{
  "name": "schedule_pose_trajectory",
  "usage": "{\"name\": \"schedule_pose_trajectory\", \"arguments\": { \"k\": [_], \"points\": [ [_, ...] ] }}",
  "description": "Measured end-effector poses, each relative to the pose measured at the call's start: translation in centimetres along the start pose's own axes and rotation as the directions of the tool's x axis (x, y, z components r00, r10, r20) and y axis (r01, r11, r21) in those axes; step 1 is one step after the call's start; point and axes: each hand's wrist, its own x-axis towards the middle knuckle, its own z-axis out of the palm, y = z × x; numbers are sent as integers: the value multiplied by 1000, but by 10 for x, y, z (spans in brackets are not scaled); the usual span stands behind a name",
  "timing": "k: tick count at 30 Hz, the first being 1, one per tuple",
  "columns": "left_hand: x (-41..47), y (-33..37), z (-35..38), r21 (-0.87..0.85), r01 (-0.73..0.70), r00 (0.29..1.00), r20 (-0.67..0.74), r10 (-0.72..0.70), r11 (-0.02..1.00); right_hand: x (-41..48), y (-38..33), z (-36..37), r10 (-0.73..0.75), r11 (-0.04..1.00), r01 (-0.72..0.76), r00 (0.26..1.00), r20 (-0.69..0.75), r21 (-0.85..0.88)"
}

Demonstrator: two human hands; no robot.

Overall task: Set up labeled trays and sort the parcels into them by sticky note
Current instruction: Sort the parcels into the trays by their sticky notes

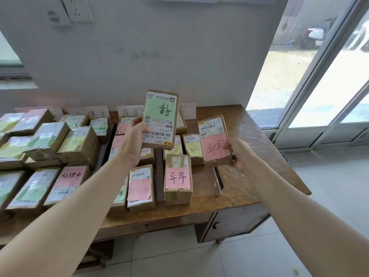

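The left hand (137, 136) grips the green-note box (160, 118), the right hand (240, 153) grips the pink-note box (215, 140), probably to read them

A worn wooden bench (246, 134) stands against a white wall (179, 47) with a power socket (78, 9) set high. At right is a glass sliding door (327, 80) — a scooter (313, 36) parked outside. Pale floor tiles (239, 260) lie below.

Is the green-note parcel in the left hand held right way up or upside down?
Upside down. On the parcel in the left hand, the handwriting on the green note and the printed label numbers read inverted.
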Motion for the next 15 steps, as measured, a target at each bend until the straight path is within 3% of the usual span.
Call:
{"name": "schedule_pose_trajectory", "arguments": {
  "k": [15],
  "points": [
    [-6, -28, -13, 57, 106, 994, -23, -105, 993, 24, 82, 4, 300, 931, -275, 951, 78, -239]
  ]
}}
